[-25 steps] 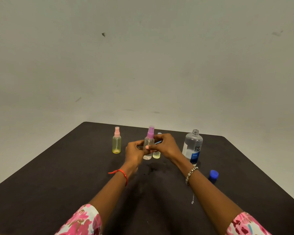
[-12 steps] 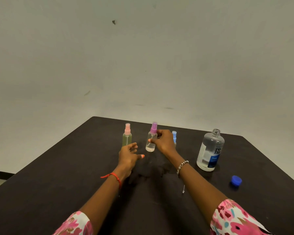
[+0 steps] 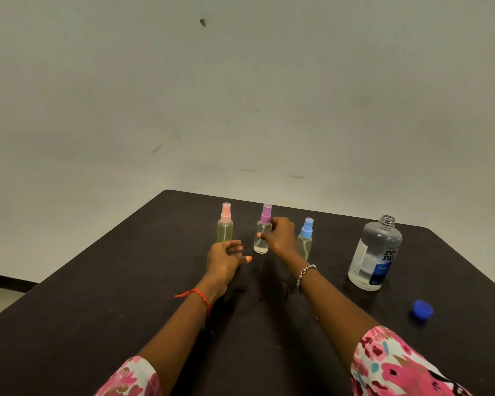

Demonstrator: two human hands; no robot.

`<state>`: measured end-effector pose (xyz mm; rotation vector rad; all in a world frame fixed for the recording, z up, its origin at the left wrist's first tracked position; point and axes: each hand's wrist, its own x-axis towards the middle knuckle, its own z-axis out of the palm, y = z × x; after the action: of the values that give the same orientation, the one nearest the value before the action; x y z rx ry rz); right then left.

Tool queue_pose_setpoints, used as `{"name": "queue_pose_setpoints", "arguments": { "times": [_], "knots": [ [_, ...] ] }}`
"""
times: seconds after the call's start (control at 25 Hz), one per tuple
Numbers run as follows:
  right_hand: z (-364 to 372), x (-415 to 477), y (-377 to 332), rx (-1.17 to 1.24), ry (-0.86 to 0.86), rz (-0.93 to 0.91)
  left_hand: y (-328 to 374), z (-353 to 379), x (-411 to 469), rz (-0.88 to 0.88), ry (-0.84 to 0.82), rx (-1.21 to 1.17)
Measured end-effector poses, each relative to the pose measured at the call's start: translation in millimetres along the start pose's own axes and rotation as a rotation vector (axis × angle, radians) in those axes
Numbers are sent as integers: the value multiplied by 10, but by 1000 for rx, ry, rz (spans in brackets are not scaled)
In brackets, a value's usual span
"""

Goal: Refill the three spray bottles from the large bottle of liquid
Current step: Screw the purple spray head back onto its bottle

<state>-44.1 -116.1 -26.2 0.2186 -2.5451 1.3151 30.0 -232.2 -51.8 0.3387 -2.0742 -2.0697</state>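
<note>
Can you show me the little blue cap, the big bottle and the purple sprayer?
blue cap (image 3: 422, 309): head view, on its top.
large bottle (image 3: 372, 252): head view, on its clear middle.
purple-topped spray bottle (image 3: 266, 217): head view, on its purple sprayer.

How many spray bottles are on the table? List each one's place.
3, in a row: clear pink-capped spray bottle leftmost; purple-capped spray bottle middle, held by the right hand; blue-capped spray bottle rightmost. None seems hidden.

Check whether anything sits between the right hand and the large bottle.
Yes. The blue-capped spray bottle stands upright between the right hand, which grips the purple-capped bottle, and the large bottle.
</note>
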Motion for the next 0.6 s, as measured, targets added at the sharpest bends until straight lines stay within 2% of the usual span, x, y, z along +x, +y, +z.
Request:
{"name": "queue_pose_setpoints", "arguments": {
  "times": [0.36, 0.6],
  "knots": [
    [22, 67, -21, 73, 9, -5, 46, -22, 16, -2, 10, -7],
    [49, 67, 3, 0, -61, 1, 47, -31, 23, 8, 17, 7]
  ]
}}
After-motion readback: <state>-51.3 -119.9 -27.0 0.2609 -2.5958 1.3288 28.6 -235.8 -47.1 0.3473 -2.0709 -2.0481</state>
